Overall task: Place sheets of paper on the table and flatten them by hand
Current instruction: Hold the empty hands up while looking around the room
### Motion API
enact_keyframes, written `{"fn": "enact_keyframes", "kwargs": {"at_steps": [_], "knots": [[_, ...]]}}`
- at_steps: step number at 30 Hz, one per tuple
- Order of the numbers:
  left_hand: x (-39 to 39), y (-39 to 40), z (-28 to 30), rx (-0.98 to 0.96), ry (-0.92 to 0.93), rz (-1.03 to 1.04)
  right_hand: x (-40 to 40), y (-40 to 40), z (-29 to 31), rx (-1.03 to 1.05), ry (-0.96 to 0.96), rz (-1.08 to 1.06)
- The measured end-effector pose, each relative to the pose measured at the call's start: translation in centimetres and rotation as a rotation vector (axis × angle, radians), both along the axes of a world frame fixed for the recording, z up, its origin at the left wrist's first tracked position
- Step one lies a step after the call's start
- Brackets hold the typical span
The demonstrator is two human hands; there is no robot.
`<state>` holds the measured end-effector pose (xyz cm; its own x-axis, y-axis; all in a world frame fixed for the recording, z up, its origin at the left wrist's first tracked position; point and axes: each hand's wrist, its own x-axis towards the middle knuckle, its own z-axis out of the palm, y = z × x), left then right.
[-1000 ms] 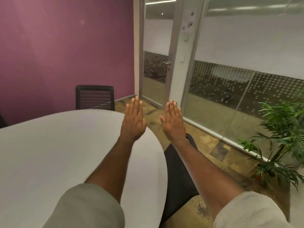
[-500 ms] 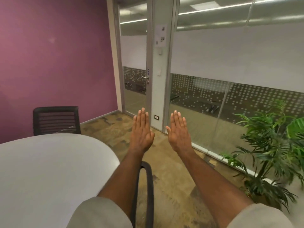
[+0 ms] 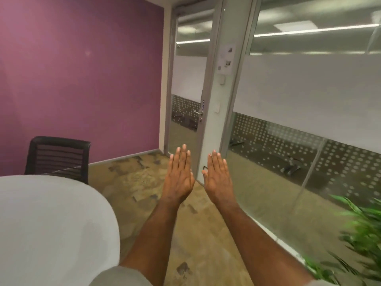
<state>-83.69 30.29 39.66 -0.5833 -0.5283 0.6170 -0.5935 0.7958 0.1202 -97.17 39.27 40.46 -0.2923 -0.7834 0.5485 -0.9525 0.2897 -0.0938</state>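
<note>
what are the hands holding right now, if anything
Nothing. The left hand and right hand are both open and flat, fingers straight, held out in the air beyond the table. No paper is in view.

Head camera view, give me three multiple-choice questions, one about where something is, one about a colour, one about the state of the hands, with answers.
1. Where is the black chair?
A. At the far edge of the white table, against the wall
B. Beside the plant
C. In the doorway

2. What colour is the wall behind the chair?
A. Green
B. Purple
C. Grey

3. How are the left hand and right hand?
A. Pressing paper flat
B. Closed in fists
C. Open, flat and empty, held over the floor

Answers:
1 A, its backrest rises just past the table's far rim.
2 B, the wall is plainly purple.
3 C, fingers are straight with nothing held, and no paper is in view.
</note>
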Motion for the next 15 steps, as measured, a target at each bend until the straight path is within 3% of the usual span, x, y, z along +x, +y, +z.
{"fn": "enact_keyframes", "kwargs": {"at_steps": [8,15], "knots": [[-6.8,-22.4,1.8,-0.024,0.069,0.187,-8.0,-22.4,0.6,0.035,0.048,0.173],[-9.4,-36.8,3.2,-0.056,-0.023,0.375,-13.8,-39.8,2.6,-0.050,0.051,0.234]]}}
